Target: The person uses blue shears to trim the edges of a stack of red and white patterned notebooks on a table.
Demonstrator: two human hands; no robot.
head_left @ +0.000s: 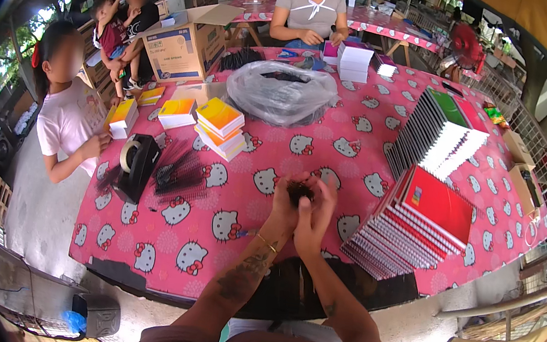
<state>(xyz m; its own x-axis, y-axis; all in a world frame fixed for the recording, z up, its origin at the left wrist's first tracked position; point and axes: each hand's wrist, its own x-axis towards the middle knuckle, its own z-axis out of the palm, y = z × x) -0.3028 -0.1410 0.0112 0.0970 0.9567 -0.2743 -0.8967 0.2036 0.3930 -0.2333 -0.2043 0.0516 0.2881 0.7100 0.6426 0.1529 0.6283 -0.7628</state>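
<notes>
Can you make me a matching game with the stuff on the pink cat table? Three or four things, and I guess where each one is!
Things:
1. tape dispenser
2. red notebooks
3. clear plastic bag
4. small dark bundle

Places:
A. leaning in a row at the table's right side
B. held between both hands, left hand and right hand
C. near the table's left edge
D. in the middle, toward the far end

Pairs: 1-C, 2-A, 3-D, 4-B
</notes>
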